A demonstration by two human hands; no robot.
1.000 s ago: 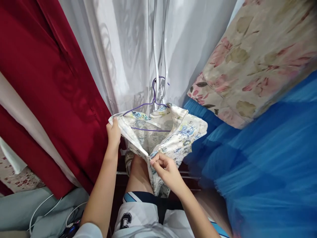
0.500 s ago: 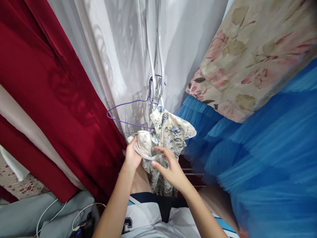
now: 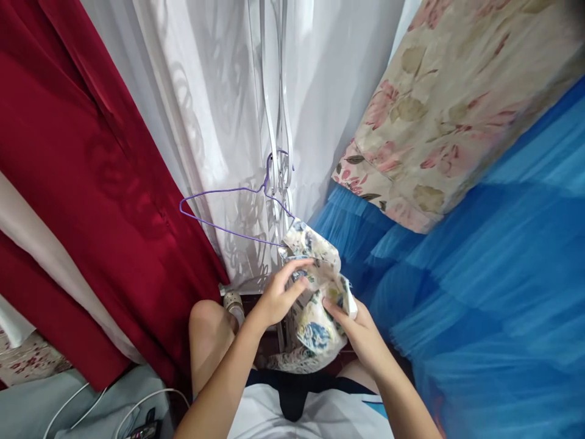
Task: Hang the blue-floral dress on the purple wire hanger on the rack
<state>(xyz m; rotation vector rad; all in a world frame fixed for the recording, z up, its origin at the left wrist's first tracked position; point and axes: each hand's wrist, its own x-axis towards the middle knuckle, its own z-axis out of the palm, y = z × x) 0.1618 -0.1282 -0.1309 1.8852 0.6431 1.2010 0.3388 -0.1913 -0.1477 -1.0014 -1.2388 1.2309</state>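
A small floral garment (image 3: 315, 305), white with blue flowers, hangs bunched from the right end of a purple wire hanger (image 3: 214, 207). The hanger's hook sits among white straps (image 3: 274, 110) in front of a white curtain. My left hand (image 3: 276, 296) grips the garment's left side, fingers curled over the cloth. On the garment's right edge my right hand (image 3: 354, 320) pinches the fabric. The hanger's left arm is bare.
A dark red curtain (image 3: 82, 152) hangs at the left, a white sheer curtain (image 3: 205, 91) in the middle. Blue tulle (image 3: 479, 274) and a floral cloth (image 3: 457, 91) fill the right. White cables (image 3: 137, 405) lie on grey fabric at the lower left. My knees are below.
The garment has slid off the hanger's left arm and bunched toward the right. Both hands have moved right and closed in on it.
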